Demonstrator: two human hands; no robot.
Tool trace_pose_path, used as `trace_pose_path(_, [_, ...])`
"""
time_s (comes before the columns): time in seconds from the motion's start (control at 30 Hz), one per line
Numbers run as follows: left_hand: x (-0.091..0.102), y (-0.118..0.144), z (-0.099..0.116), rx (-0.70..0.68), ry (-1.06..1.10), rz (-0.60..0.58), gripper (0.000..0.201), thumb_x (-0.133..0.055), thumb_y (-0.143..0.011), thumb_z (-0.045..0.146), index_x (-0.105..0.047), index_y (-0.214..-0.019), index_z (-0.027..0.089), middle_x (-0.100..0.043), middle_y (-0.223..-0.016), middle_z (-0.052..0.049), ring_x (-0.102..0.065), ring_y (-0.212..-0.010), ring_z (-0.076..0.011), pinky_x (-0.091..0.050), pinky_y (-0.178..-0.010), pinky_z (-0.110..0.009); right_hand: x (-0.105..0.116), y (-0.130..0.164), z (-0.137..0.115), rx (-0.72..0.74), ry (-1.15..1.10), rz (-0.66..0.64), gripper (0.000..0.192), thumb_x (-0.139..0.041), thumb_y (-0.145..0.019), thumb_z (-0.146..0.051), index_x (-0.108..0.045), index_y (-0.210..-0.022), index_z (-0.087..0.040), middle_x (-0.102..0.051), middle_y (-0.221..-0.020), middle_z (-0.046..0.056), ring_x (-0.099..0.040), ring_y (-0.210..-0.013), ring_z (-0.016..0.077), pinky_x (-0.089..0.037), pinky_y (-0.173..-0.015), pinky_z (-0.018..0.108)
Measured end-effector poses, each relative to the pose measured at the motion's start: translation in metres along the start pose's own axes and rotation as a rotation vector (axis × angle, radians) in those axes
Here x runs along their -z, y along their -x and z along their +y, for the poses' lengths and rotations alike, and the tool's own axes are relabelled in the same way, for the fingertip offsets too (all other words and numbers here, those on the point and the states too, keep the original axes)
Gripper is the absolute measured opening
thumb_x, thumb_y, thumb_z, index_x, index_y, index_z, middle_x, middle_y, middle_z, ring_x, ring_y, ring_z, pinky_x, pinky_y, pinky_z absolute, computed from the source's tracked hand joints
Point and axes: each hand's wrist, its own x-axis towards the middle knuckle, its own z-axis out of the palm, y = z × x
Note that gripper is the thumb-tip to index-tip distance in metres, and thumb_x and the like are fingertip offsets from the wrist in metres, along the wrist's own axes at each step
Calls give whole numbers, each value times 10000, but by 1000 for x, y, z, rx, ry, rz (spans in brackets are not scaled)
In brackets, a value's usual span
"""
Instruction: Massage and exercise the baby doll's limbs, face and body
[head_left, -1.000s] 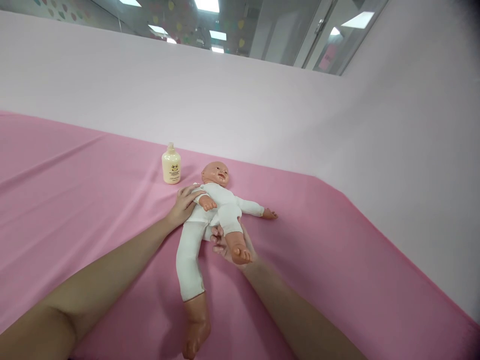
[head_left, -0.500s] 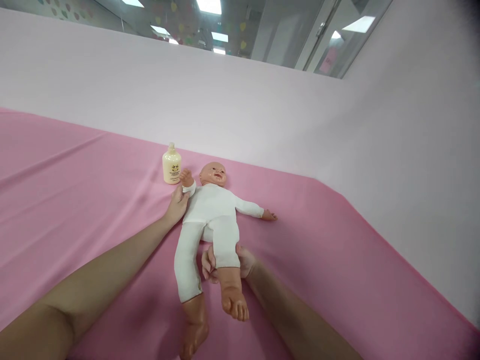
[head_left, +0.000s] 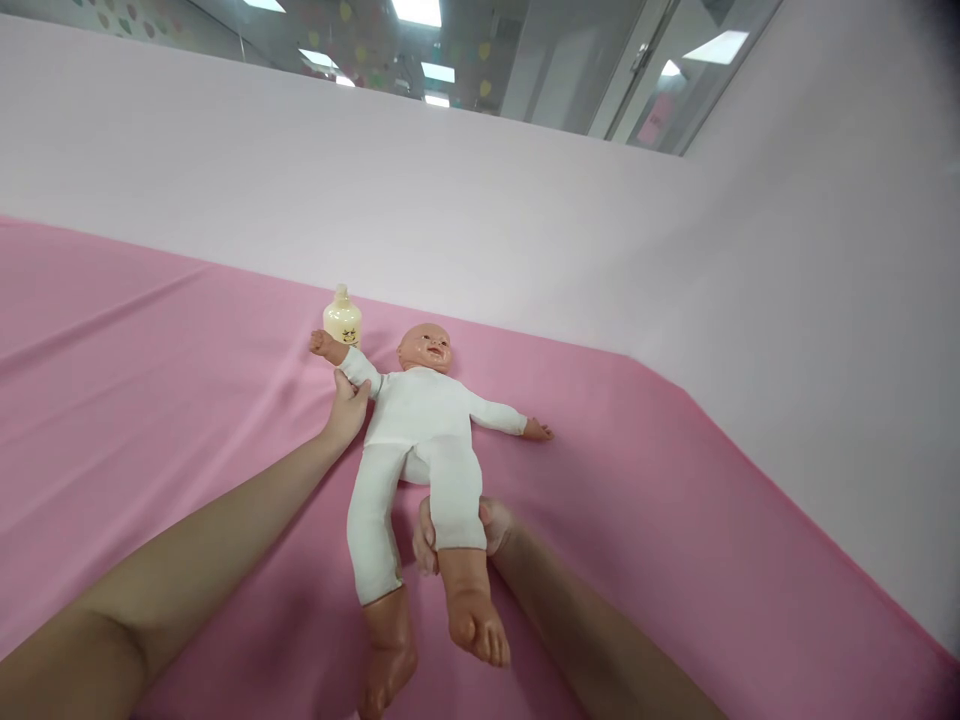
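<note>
Doll (head_left: 424, 420) lies face up on the pink sheet (head_left: 150, 400) that covers the desk, a little toward the far edge, head away from you, feet toward you. White one-piece suit; bare plastic hands and feet.

Your left hand (head_left: 346, 408) is at the doll's arm on your left side. Fingers closed around the sleeve just below the wrist, arm drawn out and up toward the far edge, small plastic hand sticking out past your grip. The doll's other arm lies flat on the sheet, stretched toward the right edge, nothing touching it.

Your right hand (head_left: 457, 530) is under the doll's leg on your right side. Fingers wrapped around the calf at the hem of the suit, foot lifted clear of the sheet and pointing toward you. The other leg rests straight on the sheet just beside it.

Judgement: the step in hand looks like stretching or positioning the limbs, one arm and the opposite leg held at once. Any next move calls for a light, even grip; the soft body sags between the two held points, and the loose limbs will shift if you pull unevenly.

Container: one cream-coloured bottle (head_left: 342, 320) stands upright near the far edge, just behind the raised arm, partly hidden by it. Cap on. It is opaque, so contents and fill level cannot be told.
</note>
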Motion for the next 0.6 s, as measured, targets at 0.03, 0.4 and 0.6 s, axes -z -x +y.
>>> trace_pose_path(0.03, [0,1,1,-45,-28,-22,359,-535,-903,273,-385,-1227,233,-583,-1269,-116,-579,-1217,-226,-471,-1097,-455,0,-1,1,52,-40,28,633,-610,-756,-805,-602,-888,-185,-602,-759,51,-609,-740,195,-526,-756,360])
trace_pose_path(0.4, [5,12,18,-489,-412,-303,350,-481,-913,191,-638,-1222,239,-556,-1385,-102,-469,-1330,-262,-349,-1167,-508,-6,-9,-13,131,-408,575,485,-731,-769,-609,-641,-915,-155,-629,-806,32,-580,-738,162,-541,-763,320])
trace_pose_path(0.6, [7,15,25,-460,-439,-372,382,-468,-905,172,-669,-1221,244,-552,-1421,-90,-437,-1373,-255,-337,-1181,-493,-5,-9,-11,99,-454,594,494,-740,-777,-591,-626,-968,-151,-641,-861,35,-605,-780,157,-543,-777,304])
